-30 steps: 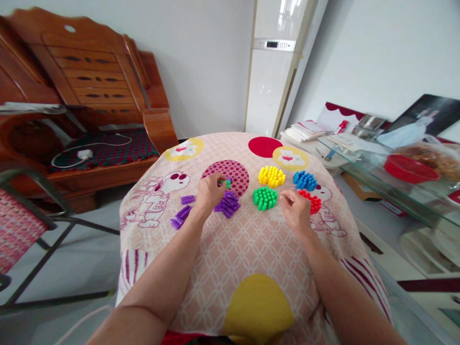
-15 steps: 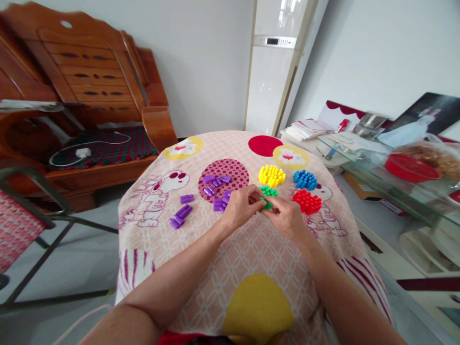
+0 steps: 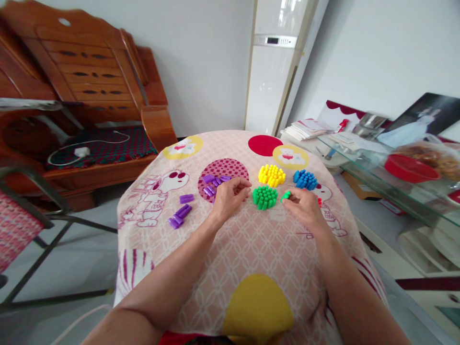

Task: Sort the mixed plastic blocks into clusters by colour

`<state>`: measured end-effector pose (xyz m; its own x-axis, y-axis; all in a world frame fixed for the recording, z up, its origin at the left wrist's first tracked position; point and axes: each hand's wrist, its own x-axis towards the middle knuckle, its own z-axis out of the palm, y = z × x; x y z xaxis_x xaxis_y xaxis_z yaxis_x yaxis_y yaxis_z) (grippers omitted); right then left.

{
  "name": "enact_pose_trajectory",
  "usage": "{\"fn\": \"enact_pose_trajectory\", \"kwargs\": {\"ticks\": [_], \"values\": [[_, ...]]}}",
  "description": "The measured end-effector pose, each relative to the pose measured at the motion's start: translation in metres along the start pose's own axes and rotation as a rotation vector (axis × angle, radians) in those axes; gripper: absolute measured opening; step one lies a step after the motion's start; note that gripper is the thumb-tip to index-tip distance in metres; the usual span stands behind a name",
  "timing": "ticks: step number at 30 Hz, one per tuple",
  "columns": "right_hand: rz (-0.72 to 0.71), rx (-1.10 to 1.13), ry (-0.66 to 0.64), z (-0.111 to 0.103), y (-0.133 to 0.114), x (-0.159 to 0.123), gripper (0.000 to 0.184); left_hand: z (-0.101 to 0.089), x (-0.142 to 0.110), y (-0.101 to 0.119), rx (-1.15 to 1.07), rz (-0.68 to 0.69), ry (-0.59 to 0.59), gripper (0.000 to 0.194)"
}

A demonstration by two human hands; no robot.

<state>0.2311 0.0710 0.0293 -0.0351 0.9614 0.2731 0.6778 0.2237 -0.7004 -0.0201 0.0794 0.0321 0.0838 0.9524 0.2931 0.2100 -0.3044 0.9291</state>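
A tight cluster of small green plastic pegs stands upright on the table between my hands. My right hand is to the right of it, thumb and fingers pinched on one green peg. To the left is my left hand, its thumb and fingers apart and nothing visible in them. Behind the green cluster stand yellow pegs, with blue pegs farther right. Red pegs are mostly hidden behind my right hand. Purple pieces lie loose near my left hand, some covered by it.
More purple pieces lie at the left of the round table with its patterned cloth. A wooden bench and a folding chair are on the left. A glass-topped cabinet with papers and a red bowl stands at right.
My hands have moved apart from the green cluster, which now shows fully. My right hand has gone right with a green peg, covering most of the red pegs; my left hand has moved left.
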Motion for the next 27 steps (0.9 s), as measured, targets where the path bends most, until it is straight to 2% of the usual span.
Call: {"fn": "enact_pose_trajectory", "kwargs": {"ticks": [3,9,14,17,19,22,25,27], "values": [[0.007,-0.041,-0.109,0.005,0.001,0.000,0.010,-0.003,0.001,-0.001,-0.007,-0.008,0.015,0.018],[0.009,-0.018,-0.108,0.025,0.007,0.000,0.008,-0.010,0.005,-0.003,0.088,-0.001,0.075,0.018],[0.014,0.034,-0.114,0.023,0.011,-0.001,0.020,-0.047,0.016,-0.013,0.314,-0.021,0.219,0.022],[0.005,-0.001,-0.048,0.018,0.008,-0.001,0.033,-0.069,0.020,-0.018,0.406,-0.056,0.265,0.021],[-0.035,-0.037,0.049,0.016,0.005,-0.002,0.037,-0.075,0.020,-0.019,0.487,-0.061,0.225,0.019],[-0.100,-0.066,0.158,0.015,0.001,-0.004,0.036,-0.071,0.019,-0.021,0.620,-0.028,0.070,0.018],[-0.114,-0.064,0.184,0.018,-0.001,-0.006,0.034,-0.059,0.016,-0.023,0.710,0.001,-0.111,0.018],[-0.113,-0.056,0.184,0.020,-0.001,-0.007,0.032,-0.053,0.015,-0.023,0.691,0.000,-0.191,0.020]]}}
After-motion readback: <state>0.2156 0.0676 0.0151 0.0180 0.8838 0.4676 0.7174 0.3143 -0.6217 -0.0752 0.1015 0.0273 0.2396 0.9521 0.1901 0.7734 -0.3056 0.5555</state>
